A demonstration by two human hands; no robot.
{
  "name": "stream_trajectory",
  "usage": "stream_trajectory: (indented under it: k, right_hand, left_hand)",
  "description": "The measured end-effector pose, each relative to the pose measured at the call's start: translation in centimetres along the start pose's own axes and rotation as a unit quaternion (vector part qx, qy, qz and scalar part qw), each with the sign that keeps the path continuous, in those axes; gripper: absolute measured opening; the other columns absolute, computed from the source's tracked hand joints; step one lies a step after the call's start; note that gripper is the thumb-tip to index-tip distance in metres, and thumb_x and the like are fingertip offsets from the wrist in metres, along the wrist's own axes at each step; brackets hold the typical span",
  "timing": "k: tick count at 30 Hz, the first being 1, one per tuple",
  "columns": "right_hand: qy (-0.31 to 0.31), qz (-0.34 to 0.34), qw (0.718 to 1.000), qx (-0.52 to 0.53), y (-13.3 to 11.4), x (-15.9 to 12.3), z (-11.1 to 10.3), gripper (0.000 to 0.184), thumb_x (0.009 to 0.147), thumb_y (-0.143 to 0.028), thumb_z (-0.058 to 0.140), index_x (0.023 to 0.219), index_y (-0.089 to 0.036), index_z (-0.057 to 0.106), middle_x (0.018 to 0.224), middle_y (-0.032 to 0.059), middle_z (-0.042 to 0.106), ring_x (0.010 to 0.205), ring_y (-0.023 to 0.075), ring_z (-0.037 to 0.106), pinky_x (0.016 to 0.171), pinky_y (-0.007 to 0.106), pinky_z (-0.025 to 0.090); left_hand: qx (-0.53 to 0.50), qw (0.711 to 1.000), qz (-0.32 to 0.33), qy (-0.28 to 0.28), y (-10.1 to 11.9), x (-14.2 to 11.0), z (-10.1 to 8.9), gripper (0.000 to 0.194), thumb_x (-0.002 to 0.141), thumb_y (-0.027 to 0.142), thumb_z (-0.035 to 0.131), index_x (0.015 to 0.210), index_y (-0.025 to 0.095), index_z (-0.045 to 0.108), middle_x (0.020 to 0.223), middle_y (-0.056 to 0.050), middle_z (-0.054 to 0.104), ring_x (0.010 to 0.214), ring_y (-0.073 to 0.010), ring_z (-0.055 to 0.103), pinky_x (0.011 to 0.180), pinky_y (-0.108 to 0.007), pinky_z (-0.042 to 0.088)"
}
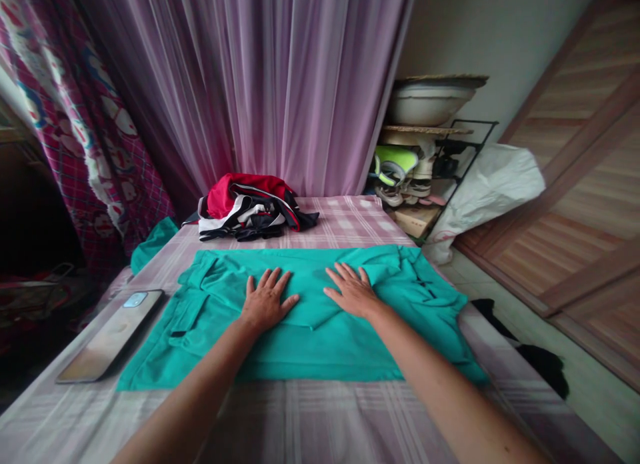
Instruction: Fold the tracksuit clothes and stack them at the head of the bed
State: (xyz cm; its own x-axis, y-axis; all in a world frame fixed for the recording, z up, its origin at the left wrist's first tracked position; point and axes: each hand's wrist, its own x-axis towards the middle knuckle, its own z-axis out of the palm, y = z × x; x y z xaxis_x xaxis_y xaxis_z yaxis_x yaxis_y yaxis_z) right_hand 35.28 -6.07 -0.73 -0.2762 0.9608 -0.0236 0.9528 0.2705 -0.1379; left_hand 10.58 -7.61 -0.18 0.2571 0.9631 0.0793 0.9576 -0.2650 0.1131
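Note:
A teal garment (320, 351) lies spread over the checked tablecloth, with wrinkles and folded layers on its upper side. Flap-like strips with a dark patch show at its left end, and bunched folds at its right end. My left hand (267, 302) rests palm down on the cloth left of the middle, fingers spread. Pressed flat right of the middle is my right hand (351, 291), its fingers also apart. Neither hand grips the fabric. Which kind of garment it is, I cannot tell.
A phone (111, 337) lies face down at the left. Behind the garment sits a pile of red, black and white clothes (255, 207). More teal cloth (153, 244) hangs at the left edge. A shoe rack (430, 171) and white sack (490, 191) stand beyond the checked tablecloth (350, 217).

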Motion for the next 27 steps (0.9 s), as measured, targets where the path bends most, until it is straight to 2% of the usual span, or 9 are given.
stream_trajectory:
  k: [3,6,11,13,16,19,23,25,27]
  right_hand:
    - [0.013,0.053,0.998,-0.022,3.0,-0.9,0.2,0.064,0.098,-0.059,0.028,0.154,-0.028,0.035,0.164,0.0086,0.026,0.15,0.0277,0.021,0.119,0.058,0.011]
    - [0.033,0.132,0.99,-0.034,6.4,-1.5,-0.1,0.058,0.1,-0.053,0.028,0.152,-0.029,0.038,0.162,0.007,0.03,0.149,0.0269,0.026,0.118,0.059,0.015]
    - [0.101,0.186,0.977,-0.024,9.9,-1.6,-1.2,0.047,0.101,-0.039,0.028,0.136,-0.03,0.057,0.149,0.0057,0.051,0.135,0.0254,0.046,0.112,0.055,0.029]
    - [0.111,0.195,0.974,-0.03,10.2,-1.2,-2.1,0.044,0.099,-0.035,0.031,0.129,-0.029,0.063,0.143,0.0061,0.058,0.127,0.0257,0.053,0.106,0.049,0.037]
    - [0.074,0.203,0.975,-0.058,10.0,-0.3,-3.4,0.042,0.097,-0.034,0.036,0.125,-0.029,0.067,0.14,0.0052,0.06,0.125,0.0274,0.054,0.1,0.046,0.042]
    - [0.028,0.236,0.967,-0.087,9.7,0.8,-4.2,0.041,0.095,-0.033,0.04,0.124,-0.027,0.068,0.137,0.0077,0.062,0.125,0.0304,0.055,0.1,0.049,0.042]
    - [0.012,0.281,0.955,-0.099,9.6,2.3,-5.0,0.038,0.089,-0.02,0.045,0.112,-0.017,0.075,0.119,0.0188,0.071,0.114,0.035,0.062,0.097,0.055,0.041]
    - [0.017,0.278,0.955,-0.102,9.4,2.9,-5.3,0.037,0.088,-0.019,0.046,0.108,-0.014,0.076,0.115,0.0219,0.071,0.114,0.0362,0.062,0.1,0.057,0.039]
    - [0.038,0.252,0.961,-0.107,8.9,3.4,-5.4,0.039,0.092,-0.024,0.042,0.114,-0.015,0.074,0.123,0.0201,0.069,0.121,0.0339,0.057,0.107,0.054,0.033]
  left_hand:
    - [0.005,1.0,0.003,0.006,0.0,-0.3,0.3,0.068,0.095,0.064,0.036,0.153,0.03,0.035,0.161,-0.009,0.033,0.149,-0.0337,0.026,0.116,-0.067,0.018]
    - [0.004,1.0,0.006,0.013,0.2,-0.3,0.2,0.067,0.095,0.064,0.035,0.152,0.03,0.037,0.16,-0.01,0.036,0.148,-0.0348,0.028,0.115,-0.068,0.019]
    - [0.004,1.0,0.009,0.027,0.3,-0.4,0.2,0.066,0.095,0.063,0.036,0.151,0.029,0.04,0.158,-0.01,0.039,0.147,-0.0358,0.03,0.114,-0.069,0.02]
    - [0.002,1.0,0.008,0.029,0.3,-0.5,0.2,0.066,0.094,0.063,0.037,0.151,0.029,0.04,0.158,-0.011,0.039,0.147,-0.0363,0.031,0.114,-0.069,0.02]
    - [0.002,1.0,0.006,0.028,0.4,-0.5,0.2,0.066,0.094,0.063,0.038,0.151,0.029,0.04,0.158,-0.011,0.04,0.146,-0.0364,0.031,0.114,-0.069,0.02]
    - [0.007,1.0,0.002,0.031,0.5,-0.5,0.2,0.065,0.094,0.062,0.038,0.15,0.029,0.041,0.158,-0.011,0.039,0.147,-0.0356,0.031,0.114,-0.069,0.02]
    - [0.013,0.999,-0.002,0.031,0.5,-0.5,0.1,0.065,0.094,0.062,0.038,0.15,0.028,0.041,0.158,-0.011,0.038,0.147,-0.0347,0.031,0.115,-0.068,0.02]
    - [0.016,0.999,-0.002,0.031,0.6,-0.5,0.1,0.065,0.094,0.062,0.038,0.15,0.028,0.042,0.158,-0.011,0.038,0.147,-0.0345,0.031,0.115,-0.068,0.02]
    - [0.019,0.999,-0.003,0.029,0.5,-0.5,0.1,0.065,0.094,0.062,0.038,0.15,0.028,0.042,0.158,-0.011,0.038,0.147,-0.0343,0.031,0.115,-0.067,0.021]
